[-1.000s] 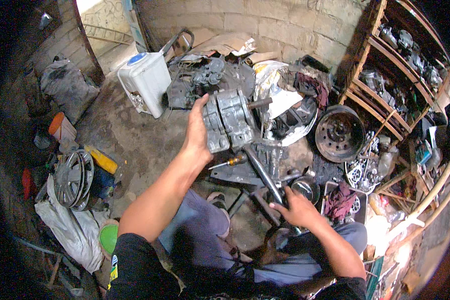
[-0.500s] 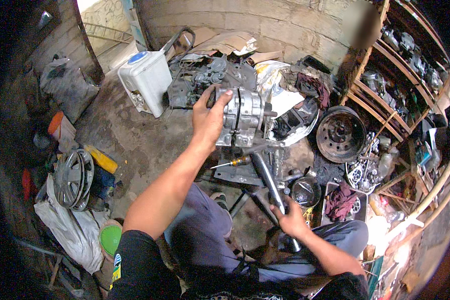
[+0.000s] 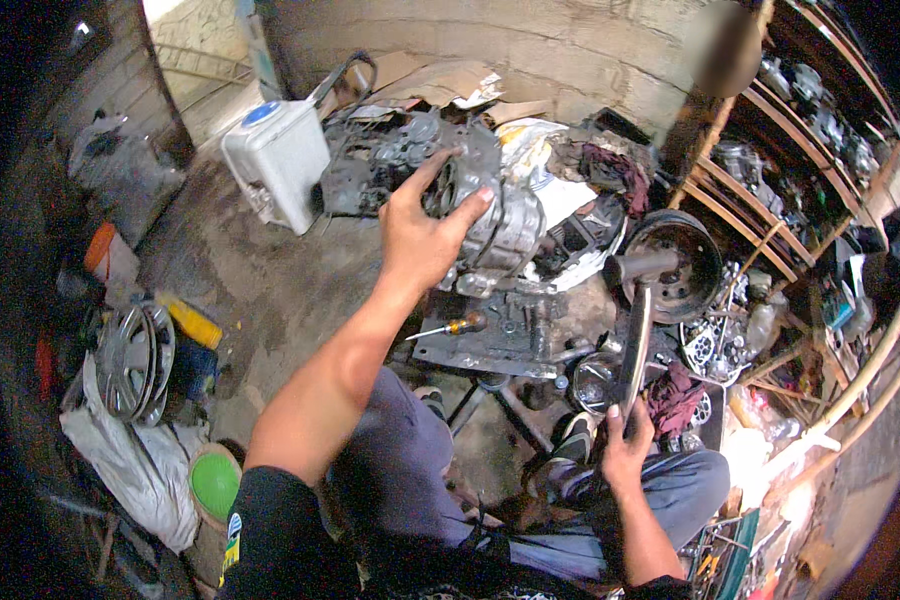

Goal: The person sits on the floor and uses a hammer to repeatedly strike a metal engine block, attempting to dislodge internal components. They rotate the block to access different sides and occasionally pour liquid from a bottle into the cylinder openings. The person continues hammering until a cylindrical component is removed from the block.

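My left hand [image 3: 422, 228] is closed around the near end of a grey metal alternator [image 3: 513, 232], which is tilted above a low metal work stand [image 3: 490, 350]. Its fingertips wrap over the far side and are partly hidden. On the right, my right hand [image 3: 627, 440] grips the lower end of a hammer [image 3: 638, 335] with a long metal pipe handle. The hammer's cylindrical head is up, apart from the alternator, in front of a wheel rim. On the stand, left of centre, lies a screwdriver [image 3: 462, 323] with a yellow and black handle.
Beyond the stand sit greasy engine parts [image 3: 400, 150] and a white jug [image 3: 275, 160] with a blue cap. To the right are a steel wheel rim [image 3: 705, 290], a tray with a maroon rag [image 3: 675, 402] and wooden shelves [image 3: 750, 200]. Wheel covers [image 3: 135, 360] lie left.
The hammer has swung up and right, away from the alternator, with my right hand. The alternator has turned and tilted in my left hand.
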Motion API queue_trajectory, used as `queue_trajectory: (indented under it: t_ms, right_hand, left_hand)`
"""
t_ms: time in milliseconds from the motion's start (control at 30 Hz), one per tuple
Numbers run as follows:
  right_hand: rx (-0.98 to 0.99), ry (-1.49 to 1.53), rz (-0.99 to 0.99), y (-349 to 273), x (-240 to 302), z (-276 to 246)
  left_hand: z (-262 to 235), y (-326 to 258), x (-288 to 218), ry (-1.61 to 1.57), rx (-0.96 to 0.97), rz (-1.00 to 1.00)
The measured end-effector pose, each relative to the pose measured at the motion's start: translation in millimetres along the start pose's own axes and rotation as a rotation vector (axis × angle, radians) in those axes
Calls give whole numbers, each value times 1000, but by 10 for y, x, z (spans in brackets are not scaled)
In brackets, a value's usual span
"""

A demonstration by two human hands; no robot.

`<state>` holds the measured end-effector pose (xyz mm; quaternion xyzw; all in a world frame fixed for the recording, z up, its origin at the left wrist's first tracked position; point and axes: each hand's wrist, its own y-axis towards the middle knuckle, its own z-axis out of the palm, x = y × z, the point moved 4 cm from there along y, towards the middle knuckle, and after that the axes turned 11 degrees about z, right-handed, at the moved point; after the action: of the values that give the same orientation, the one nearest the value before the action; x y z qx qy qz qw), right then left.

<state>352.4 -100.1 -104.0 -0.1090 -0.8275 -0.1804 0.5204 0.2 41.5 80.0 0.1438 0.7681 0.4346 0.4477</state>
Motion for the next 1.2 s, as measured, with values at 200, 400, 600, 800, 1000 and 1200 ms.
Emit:
queue_trajectory:
  t_ms: [200,400,600,800,1000,1200]
  right_hand:
    - [133,72,-16,581,1000,86]
    - [271,234,75,639,1005,446]
    - [339,303,216,744,861,705]
    - [444,463,389,677,711,717]
    - [402,80,-31,429,829,740]
    - [414,-74,-93,395,545,839]
  left_hand:
    - [153,-8,36,-11,73,7]
    - [363,-27,118,25,181,72]
    - [463,-125,210,71,343,38]
    - [498,-161,206,127,441,63]
    - [511,-232,148,223,531,69]
    - [593,-286,54,251,529,125]
